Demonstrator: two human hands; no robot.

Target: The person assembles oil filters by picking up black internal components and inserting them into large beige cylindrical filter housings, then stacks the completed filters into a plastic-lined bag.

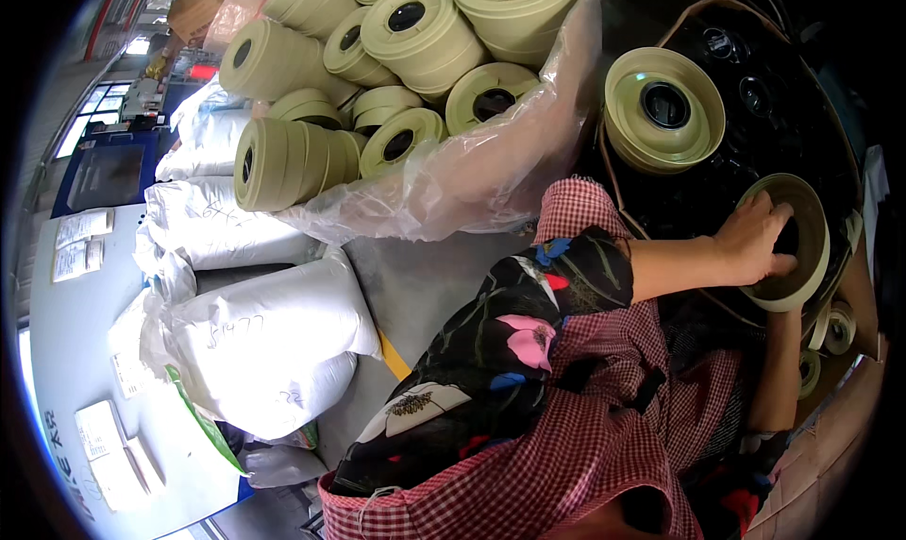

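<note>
White sacks (269,342) glare, overexposed — the curved edges fade to black.

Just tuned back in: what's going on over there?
A person's left hand reaches into a pale green round piece. The right forearm leads up behind that piece, its hand hidden. A similar piece with a black centre sits farther up, among dark, shiny items. More green pieces are piled at the upper left beside clear plastic, with white sacks nearby.

Pale green bowl (815,247), seemingly black insert (790,237)
</note>
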